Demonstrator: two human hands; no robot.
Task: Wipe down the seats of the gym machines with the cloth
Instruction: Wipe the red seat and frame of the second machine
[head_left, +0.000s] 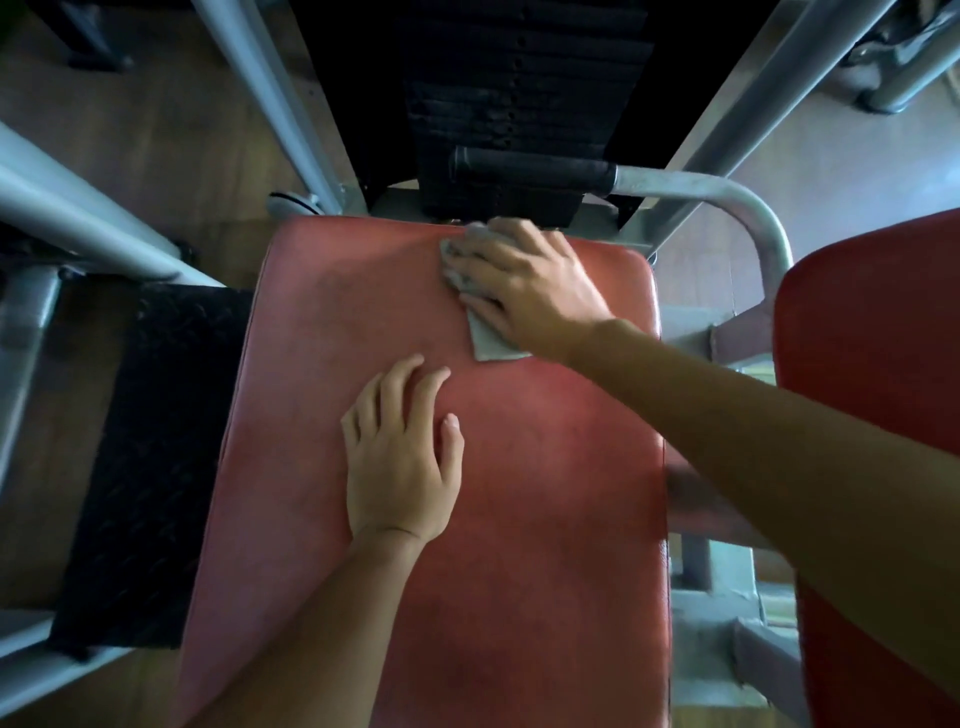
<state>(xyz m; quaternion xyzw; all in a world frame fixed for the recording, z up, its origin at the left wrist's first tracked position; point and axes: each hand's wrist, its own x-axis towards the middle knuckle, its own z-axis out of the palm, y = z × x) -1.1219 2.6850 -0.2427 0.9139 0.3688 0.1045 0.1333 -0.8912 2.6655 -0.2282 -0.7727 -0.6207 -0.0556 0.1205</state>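
A worn red padded seat (332, 395) fills the middle of the head view. My right hand (524, 283) lies flat on a grey cloth (491, 345) near the seat's far edge, fingers spread over it and pressing it to the pad. One corner of the cloth sticks out below my palm; the rest is hidden under the hand. My left hand (400, 457) rests on the middle of the seat with fingers relaxed and holds nothing.
A black weight stack (519, 78) and a black foam handle (530, 167) on a grey bent tube (748, 208) stand beyond the seat. Grey frame bars (78, 218) and a black tread plate (150, 457) lie left. Another red pad (872, 353) is right.
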